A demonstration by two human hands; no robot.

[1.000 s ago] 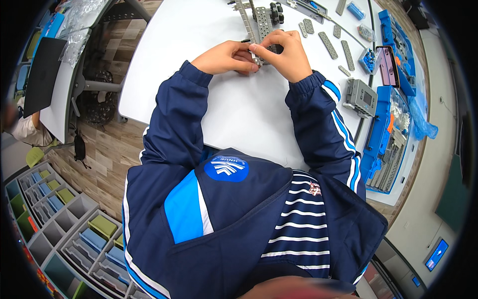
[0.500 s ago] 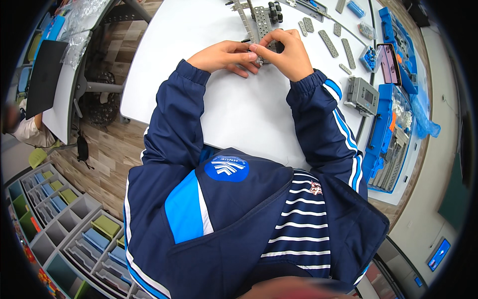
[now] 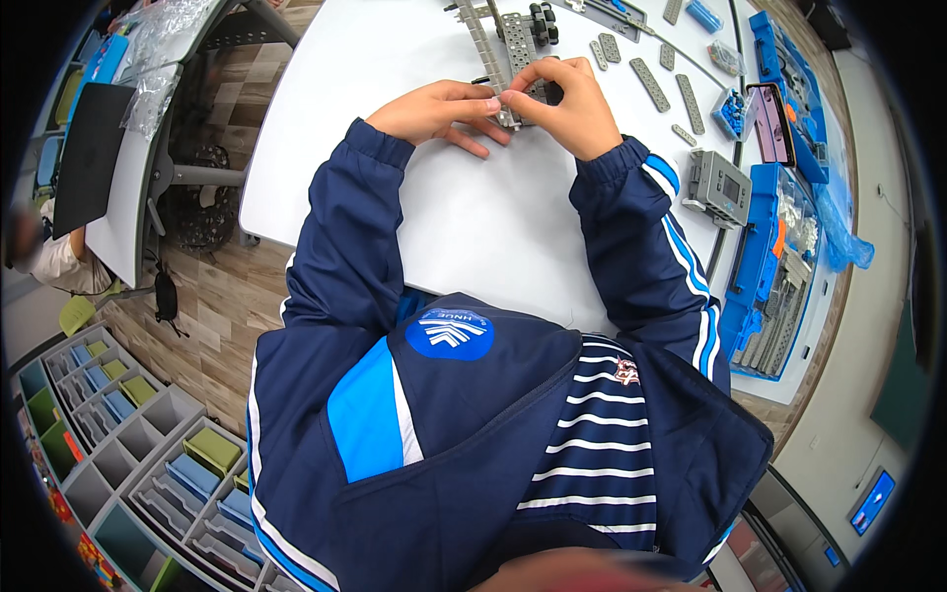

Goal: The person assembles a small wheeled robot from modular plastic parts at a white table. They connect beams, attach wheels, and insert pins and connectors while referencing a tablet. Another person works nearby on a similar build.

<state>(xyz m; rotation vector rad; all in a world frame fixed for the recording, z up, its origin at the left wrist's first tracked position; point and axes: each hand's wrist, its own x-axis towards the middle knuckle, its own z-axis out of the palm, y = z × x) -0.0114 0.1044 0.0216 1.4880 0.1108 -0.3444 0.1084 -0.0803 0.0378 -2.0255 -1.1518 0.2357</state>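
A grey construction-kit build (image 3: 519, 44) of perforated beams and plates, with black wheels at its far right, stands at the far side of the white table. My left hand (image 3: 444, 113) is bent around the near end of its long, slim beam (image 3: 480, 49), thumb and forefinger closed there. From the other side, my right hand (image 3: 572, 104) meets it, thumb and forefinger pinched together at the same spot. Whatever small part lies between those right fingertips is hidden. The fingers cover most of the build's near end.
Loose grey beams (image 3: 649, 85) and plates lie right of my hands. Beyond them are a grey controller box with a screen (image 3: 720, 187), a phone (image 3: 772, 123), a small box of blue pieces (image 3: 731, 115) and blue parts trays (image 3: 755, 266). Another table (image 3: 123, 212) stands left, near another person.
My fingertips have shifted slightly at the beam's near end, and the left fingers have spread a little. The build has barely moved.
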